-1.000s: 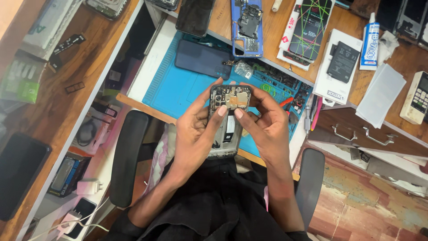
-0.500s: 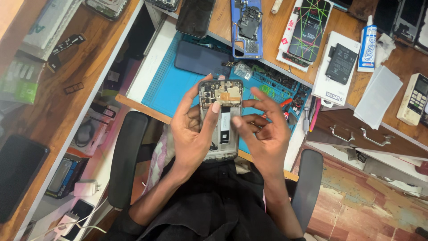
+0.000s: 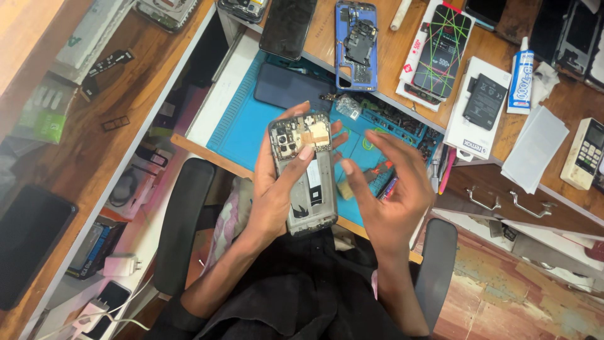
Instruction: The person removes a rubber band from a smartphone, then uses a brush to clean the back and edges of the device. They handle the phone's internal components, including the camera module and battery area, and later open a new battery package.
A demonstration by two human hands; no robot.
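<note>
Now the right hand [image 3: 393, 189] has come off the opened phone [image 3: 305, 173] and hangs open just beside it; half a second ago both gripped it. The left hand [image 3: 277, 189] alone clamps it, thumb across its back, above the blue mat [image 3: 251, 119].

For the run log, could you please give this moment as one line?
left hand: holds opened phone | right hand: open, empty, beside phone | below: blue mat
</note>
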